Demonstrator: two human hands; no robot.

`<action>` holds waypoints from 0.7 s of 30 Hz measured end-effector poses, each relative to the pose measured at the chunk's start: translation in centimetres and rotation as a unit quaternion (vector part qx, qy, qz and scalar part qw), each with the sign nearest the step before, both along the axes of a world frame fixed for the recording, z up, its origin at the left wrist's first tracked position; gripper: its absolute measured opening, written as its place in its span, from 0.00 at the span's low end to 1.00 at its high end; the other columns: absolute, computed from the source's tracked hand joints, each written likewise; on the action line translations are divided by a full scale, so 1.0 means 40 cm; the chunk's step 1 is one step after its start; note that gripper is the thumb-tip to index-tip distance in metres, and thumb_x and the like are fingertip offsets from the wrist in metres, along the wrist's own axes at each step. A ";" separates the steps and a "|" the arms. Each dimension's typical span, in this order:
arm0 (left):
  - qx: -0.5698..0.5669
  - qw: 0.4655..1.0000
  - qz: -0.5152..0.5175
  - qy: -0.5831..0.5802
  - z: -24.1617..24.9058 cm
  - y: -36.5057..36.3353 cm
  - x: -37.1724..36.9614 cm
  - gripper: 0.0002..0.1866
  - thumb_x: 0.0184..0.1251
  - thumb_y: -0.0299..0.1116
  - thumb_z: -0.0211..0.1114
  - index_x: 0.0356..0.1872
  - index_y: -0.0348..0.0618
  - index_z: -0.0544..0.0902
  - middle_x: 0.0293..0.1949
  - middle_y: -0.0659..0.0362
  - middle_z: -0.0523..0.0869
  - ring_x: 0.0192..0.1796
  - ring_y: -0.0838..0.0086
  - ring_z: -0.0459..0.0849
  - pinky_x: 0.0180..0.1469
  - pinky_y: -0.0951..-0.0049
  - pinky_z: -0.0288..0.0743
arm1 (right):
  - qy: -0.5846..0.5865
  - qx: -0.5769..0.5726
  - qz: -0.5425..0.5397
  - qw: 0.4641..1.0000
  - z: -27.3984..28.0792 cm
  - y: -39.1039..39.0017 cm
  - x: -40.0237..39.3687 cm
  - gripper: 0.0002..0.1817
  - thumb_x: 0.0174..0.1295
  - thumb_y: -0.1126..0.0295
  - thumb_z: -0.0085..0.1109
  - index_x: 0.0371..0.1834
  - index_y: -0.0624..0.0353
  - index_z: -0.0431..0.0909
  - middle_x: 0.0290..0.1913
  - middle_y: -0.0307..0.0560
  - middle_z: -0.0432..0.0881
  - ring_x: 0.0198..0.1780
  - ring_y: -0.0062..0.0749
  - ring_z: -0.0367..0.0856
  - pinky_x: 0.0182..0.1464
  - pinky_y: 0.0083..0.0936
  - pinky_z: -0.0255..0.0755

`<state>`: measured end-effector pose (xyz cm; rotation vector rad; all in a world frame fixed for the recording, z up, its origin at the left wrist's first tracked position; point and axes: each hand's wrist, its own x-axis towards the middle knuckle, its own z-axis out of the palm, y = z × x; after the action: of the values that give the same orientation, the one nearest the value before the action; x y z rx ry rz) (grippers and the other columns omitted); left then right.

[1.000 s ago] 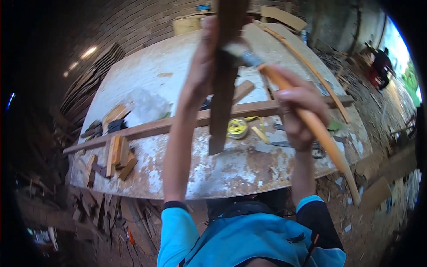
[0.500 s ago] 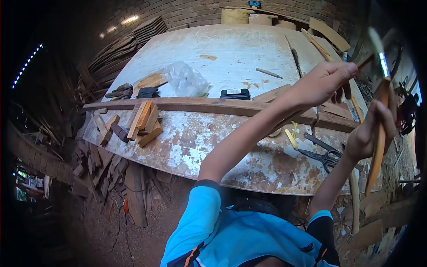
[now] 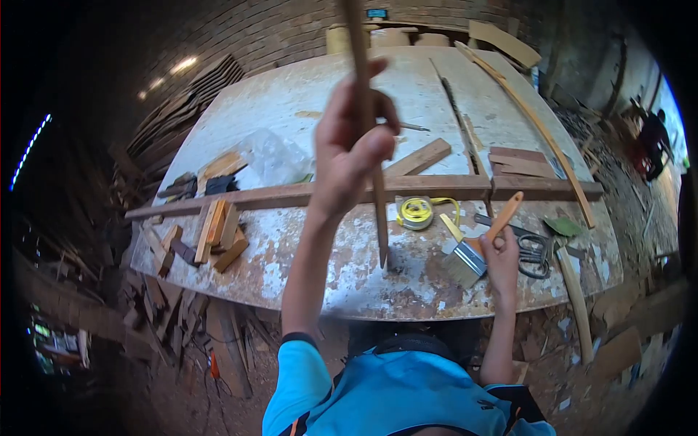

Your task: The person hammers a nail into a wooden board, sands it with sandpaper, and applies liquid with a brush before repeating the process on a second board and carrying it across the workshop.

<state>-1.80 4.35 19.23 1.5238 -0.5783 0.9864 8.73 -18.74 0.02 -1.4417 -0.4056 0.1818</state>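
Over a big, worn white table (image 3: 305,116) with wood bits on it, the left hand (image 3: 349,156) is closed around a long thin wooden stick (image 3: 367,138) held up high, while the right hand (image 3: 503,258) holds a paintbrush (image 3: 476,243) low by the table's near edge.

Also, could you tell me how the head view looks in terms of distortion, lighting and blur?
Head view: strong fisheye bends the workbench edges, with black vignette corners; daylight blows out at far right, the left side stays dark; the left hand with its wood strip and the right hand holding the paintbrush are fairly sharp.
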 end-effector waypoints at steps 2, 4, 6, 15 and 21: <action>-0.015 1.000 0.024 0.006 -0.019 0.013 -0.024 0.41 0.56 0.49 0.69 0.65 0.35 0.64 0.39 0.56 0.78 0.34 0.80 0.78 0.32 0.82 0.75 | -0.021 -0.020 -0.005 1.000 -0.034 -0.006 0.005 0.19 0.65 0.75 0.56 0.57 0.68 0.66 0.34 0.44 0.81 0.34 0.20 0.80 0.36 0.16 0.73; -0.029 0.999 0.032 -0.030 -0.033 0.019 -0.016 0.40 0.56 0.47 0.68 0.64 0.33 0.64 0.43 0.54 0.77 0.43 0.77 0.79 0.33 0.80 0.78 | -0.021 -0.032 0.007 0.999 -0.040 -0.019 0.022 0.16 0.64 0.76 0.55 0.53 0.69 0.68 0.35 0.45 0.81 0.35 0.20 0.80 0.34 0.17 0.73; -0.061 0.998 -0.011 -0.009 -0.045 0.021 -0.017 0.36 0.56 0.42 0.68 0.62 0.33 0.65 0.48 0.52 0.75 0.52 0.68 0.77 0.31 0.75 0.80 | -0.043 -0.113 -0.007 0.993 -0.026 -0.025 0.019 0.14 0.63 0.75 0.57 0.50 0.69 0.71 0.31 0.45 0.81 0.30 0.20 0.80 0.31 0.17 0.72; -0.072 0.994 -0.039 0.074 -0.084 0.008 -0.015 0.40 0.50 0.43 0.72 0.61 0.44 0.58 0.28 0.58 0.75 0.20 0.83 0.71 0.21 0.86 0.66 | -0.123 -0.208 -0.054 0.969 -0.021 -0.023 0.000 0.15 0.58 0.71 0.63 0.46 0.67 0.76 0.22 0.45 0.79 0.21 0.25 0.77 0.26 0.24 0.71; -0.085 0.993 -0.018 0.078 -0.090 0.005 -0.026 0.44 0.49 0.50 0.73 0.63 0.45 0.57 0.26 0.59 0.73 0.19 0.84 0.69 0.20 0.86 0.64 | -0.160 -0.235 -0.067 0.956 -0.013 -0.019 -0.012 0.13 0.56 0.71 0.65 0.41 0.66 0.79 0.19 0.39 0.75 0.20 0.17 0.70 0.24 0.18 0.65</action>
<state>-2.82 4.57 15.65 1.4196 -0.3984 0.8577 8.25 -19.48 -0.48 -1.9732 -0.5503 -0.0756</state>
